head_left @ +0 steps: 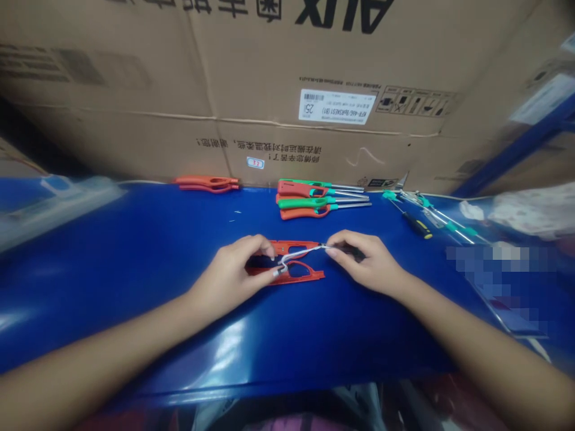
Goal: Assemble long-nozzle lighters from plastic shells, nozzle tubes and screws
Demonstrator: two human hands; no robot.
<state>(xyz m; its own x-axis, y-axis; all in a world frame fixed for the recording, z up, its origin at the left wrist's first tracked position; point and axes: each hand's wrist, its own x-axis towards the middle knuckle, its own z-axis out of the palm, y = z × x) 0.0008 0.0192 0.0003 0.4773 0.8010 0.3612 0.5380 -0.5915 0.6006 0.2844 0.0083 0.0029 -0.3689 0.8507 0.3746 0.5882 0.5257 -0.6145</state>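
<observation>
Two red plastic handle shells [294, 272] lie open side by side on the blue table [135, 251], in the middle. My left hand [236, 272] pinches the near end of a thin white tube [296, 254] against the shells. My right hand [366, 260] pinches the tube's other end together with a dark slim part, just right of the shells. The tube bends across both shells between my hands.
A stack of assembled red and green long-nosed lighters [314, 200] lies behind my hands. Another red shell pair [209, 184] rests at the back left. A black-and-yellow screwdriver [415, 224] and green-tipped metal rods [444, 218] lie at the right. Large cardboard boxes [269, 90] wall the back.
</observation>
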